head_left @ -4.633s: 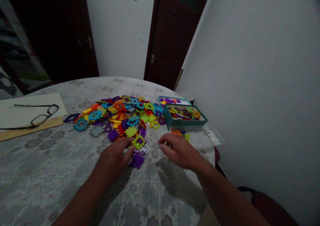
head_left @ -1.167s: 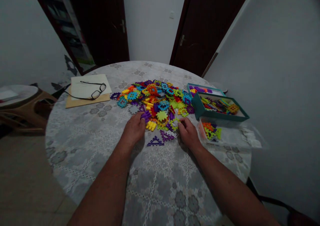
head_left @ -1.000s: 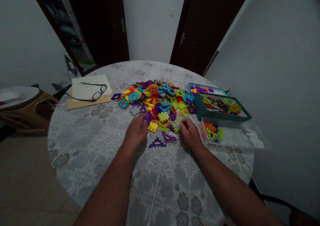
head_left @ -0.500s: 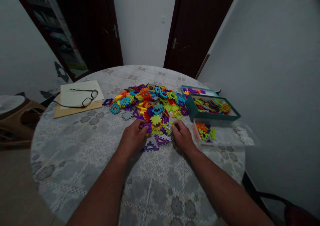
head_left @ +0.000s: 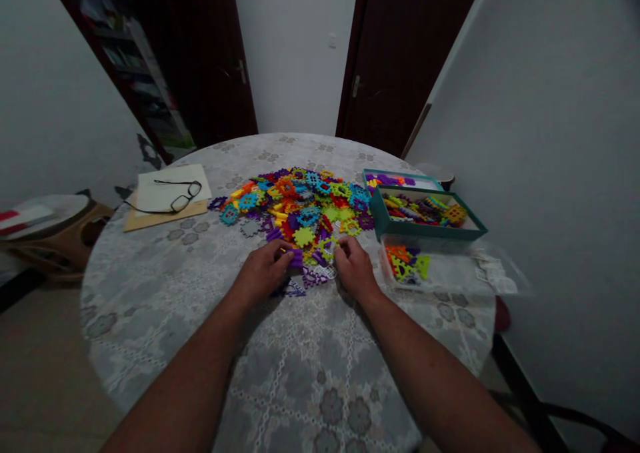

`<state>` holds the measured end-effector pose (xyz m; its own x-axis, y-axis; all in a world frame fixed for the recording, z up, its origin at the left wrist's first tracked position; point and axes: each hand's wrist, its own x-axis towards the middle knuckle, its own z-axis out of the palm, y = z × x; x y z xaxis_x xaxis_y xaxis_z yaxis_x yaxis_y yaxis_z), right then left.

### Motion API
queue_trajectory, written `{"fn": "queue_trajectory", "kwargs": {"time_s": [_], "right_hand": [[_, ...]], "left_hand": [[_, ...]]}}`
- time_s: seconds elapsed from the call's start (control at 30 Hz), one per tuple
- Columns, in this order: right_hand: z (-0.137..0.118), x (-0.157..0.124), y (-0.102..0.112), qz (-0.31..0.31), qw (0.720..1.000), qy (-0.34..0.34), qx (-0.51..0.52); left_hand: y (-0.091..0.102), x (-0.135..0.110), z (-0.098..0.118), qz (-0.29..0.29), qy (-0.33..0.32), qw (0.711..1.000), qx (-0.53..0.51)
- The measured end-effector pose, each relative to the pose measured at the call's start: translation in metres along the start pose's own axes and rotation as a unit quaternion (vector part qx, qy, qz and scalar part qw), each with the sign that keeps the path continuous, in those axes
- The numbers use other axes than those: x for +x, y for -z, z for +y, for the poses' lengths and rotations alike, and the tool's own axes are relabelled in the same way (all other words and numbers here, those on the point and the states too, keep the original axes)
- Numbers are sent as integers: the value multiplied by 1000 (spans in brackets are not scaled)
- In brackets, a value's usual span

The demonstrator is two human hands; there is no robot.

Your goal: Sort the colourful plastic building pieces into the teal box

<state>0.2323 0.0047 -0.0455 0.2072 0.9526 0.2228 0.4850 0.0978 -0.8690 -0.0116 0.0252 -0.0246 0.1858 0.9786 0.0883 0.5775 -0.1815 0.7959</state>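
Note:
My left hand (head_left: 263, 266) is closed, with a purple plastic building piece (head_left: 296, 259) pinched between thumb and fingers. Across from it, my right hand (head_left: 354, 263) grips a lime-green toothed piece (head_left: 328, 245) by its right side. Just beyond both hands spreads a heap of colourful interlocking plastic pieces (head_left: 309, 216). A pale green gear-shaped piece (head_left: 303, 237) lies at the heap's near edge. Below the hands, a purple triangular piece (head_left: 314, 277) rests on the cloth, with a white lattice piece (head_left: 327, 272) close to my right fingers.
A green box (head_left: 430, 230) of pieces stands at the right, its lid (head_left: 423, 181) behind it. In front is a clear plastic container (head_left: 440, 286) with more pieces. Eyeglasses (head_left: 181, 203) lie on papers (head_left: 150, 203) at the left. A patterned cloth (head_left: 280, 359) covers the round table.
The view has swung slightly left. Both hands stay over the near edge of the heap, each still holding its piece, and the purple piece is turned a little.

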Motion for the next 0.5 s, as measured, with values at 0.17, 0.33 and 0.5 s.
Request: {"fn": "queue_trajectory", "kwargs": {"time_s": [0.17, 0.33, 0.5], "right_hand": [[1, 1, 0, 4, 1000, 4, 0], [0, 0, -1, 11, 1000, 9, -8], [-1, -1, 0, 8, 1000, 17, -22]], "left_hand": [[0, -2, 5, 11, -5, 1000, -5], [-2, -4, 8, 3, -6, 1000, -26], [-2, -1, 5, 14, 16, 996, -89]]}}
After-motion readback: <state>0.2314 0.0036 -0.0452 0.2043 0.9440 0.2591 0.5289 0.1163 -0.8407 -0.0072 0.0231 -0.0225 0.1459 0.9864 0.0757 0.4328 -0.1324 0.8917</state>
